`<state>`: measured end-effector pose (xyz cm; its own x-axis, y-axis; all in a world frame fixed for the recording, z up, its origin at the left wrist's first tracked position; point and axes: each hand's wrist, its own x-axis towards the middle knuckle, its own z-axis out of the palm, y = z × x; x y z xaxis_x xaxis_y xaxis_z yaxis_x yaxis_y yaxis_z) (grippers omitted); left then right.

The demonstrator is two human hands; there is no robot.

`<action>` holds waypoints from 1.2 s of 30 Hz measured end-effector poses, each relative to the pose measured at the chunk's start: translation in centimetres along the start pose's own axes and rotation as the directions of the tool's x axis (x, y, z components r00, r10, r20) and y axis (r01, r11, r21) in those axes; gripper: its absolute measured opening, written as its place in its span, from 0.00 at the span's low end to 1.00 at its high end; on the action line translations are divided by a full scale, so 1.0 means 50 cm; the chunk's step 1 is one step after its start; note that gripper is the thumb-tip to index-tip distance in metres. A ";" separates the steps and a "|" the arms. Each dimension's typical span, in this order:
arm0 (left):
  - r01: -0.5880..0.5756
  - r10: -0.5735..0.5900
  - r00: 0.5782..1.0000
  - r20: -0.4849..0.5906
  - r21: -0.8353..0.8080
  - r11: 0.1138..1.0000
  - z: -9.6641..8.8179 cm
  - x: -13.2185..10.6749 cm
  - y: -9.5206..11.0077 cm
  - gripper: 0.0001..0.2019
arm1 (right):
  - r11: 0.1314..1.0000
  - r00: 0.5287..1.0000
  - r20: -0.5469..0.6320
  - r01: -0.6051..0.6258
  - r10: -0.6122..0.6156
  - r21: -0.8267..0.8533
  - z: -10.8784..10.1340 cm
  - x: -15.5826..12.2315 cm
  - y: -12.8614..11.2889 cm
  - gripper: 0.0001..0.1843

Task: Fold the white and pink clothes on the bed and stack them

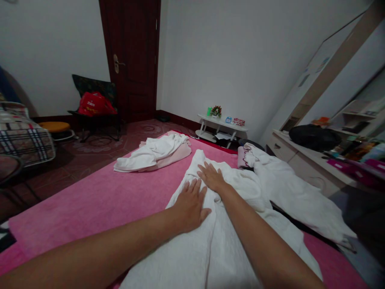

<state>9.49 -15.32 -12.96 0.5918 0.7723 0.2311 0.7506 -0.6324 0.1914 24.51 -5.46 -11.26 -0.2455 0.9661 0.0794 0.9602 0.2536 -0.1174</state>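
White cloth (186,257), which looks like a garment, lies spread and partly folded over a pink bed cover (120,196). My left hand (190,206) rests flat on it, fingers stretched out and slightly apart. Just beyond and to the right, my right hand (211,177) also presses on the cloth with its fingers spread. Neither hand grips anything. Creases run from under the hands toward me. The cloth's full shape is hidden by my arms and the frame's lower edge.
Another white garment (156,150) lies at the bed's far left, over a pale pink cloth (174,157). More white clothing (291,186) is heaped along the right edge, beside a drawer cabinet (303,164). A low white table (222,122) stands past the bed; a chair holds a red bag (95,103).
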 end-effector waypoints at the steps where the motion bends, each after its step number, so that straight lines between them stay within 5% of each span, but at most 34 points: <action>1: -0.014 0.014 1.000 0.011 0.003 1.000 0.006 -0.005 -0.002 0.33 | 0.999 0.999 0.026 -0.030 0.029 0.021 0.013 0.006 0.012 0.28; 7: -0.017 0.017 1.000 0.012 0.018 1.000 0.003 -0.010 -0.001 0.33 | 0.990 0.988 0.073 -0.141 0.139 0.021 0.023 0.038 0.030 0.28; 10: -0.016 0.016 1.000 0.004 0.019 1.000 0.004 -0.010 0.001 0.33 | 0.990 0.989 -0.062 -0.134 0.137 0.044 0.019 0.038 0.016 0.24; 14: -0.018 0.018 1.000 -0.009 -0.029 0.999 -0.002 -0.012 0.005 0.33 | 0.970 0.926 -0.377 0.079 0.014 0.231 0.024 0.019 -0.004 0.21; 17: -0.024 0.018 0.999 -0.052 -0.129 0.991 -0.015 -0.004 -0.004 0.28 | 0.910 0.897 -0.433 0.248 -0.086 0.333 0.031 0.004 -0.014 0.17; 20: 0.048 -0.092 0.986 -0.138 -0.295 0.954 -0.033 0.017 -0.040 0.15 | 0.866 0.907 -0.417 0.255 -0.060 0.431 0.039 -0.002 -0.015 0.11; 25: 0.179 -0.357 0.881 -0.311 -0.480 0.859 -0.046 0.064 -0.139 0.18 | 0.691 0.891 -0.446 0.267 0.089 0.672 0.041 -0.006 -0.009 0.08; 31: 0.022 -0.205 0.969 -0.136 -0.781 0.624 -0.017 0.094 -0.187 0.14 | 0.678 0.843 -0.529 0.332 0.098 0.656 0.030 -0.014 -0.014 0.06; 36: 0.042 -0.287 0.914 -0.287 -0.636 0.770 -0.010 0.097 -0.171 0.04 | 0.693 0.782 -0.623 0.454 -0.009 0.559 0.031 -0.015 -0.017 0.02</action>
<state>5.80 -6.19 -12.99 0.2410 0.8699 0.4303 0.4159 -0.4931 0.7641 23.66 -6.32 -12.74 -0.1178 0.7237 0.6800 0.4796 0.6410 -0.5992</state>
